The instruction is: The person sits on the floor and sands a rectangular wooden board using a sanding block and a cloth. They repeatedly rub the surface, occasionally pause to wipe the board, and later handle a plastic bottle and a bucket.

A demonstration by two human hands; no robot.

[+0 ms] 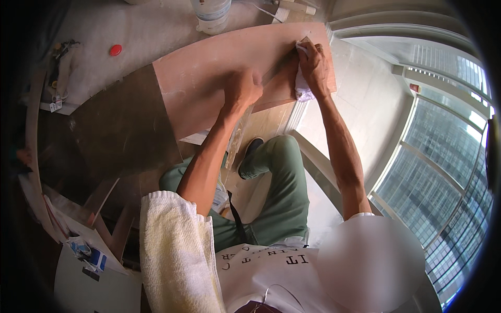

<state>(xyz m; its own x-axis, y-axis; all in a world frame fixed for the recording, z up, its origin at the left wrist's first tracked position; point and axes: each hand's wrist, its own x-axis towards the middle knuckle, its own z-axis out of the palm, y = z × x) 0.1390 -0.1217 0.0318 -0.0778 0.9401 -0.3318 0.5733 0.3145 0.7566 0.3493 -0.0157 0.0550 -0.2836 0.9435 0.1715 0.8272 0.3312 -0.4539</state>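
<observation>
A curved pale-pink board (193,83) spans the upper middle, its left part covered by a dark brown panel (128,130). My right hand (315,68) is closed at the board's right end around a white cloth (303,87) and what looks like a thin flat piece poking out at the top. My left hand (242,88) is curled over the board's middle, beside a dark strip or shadow running toward the right hand; what is inside its fingers is hidden.
A bucket (213,14) and red disc (116,50) lie beyond the board; small tools (64,73) sit upper left. A light yellow towel (172,245) drapes over my left upper arm. Windows (438,167) line the right. Another person's hand (23,156) shows at far left.
</observation>
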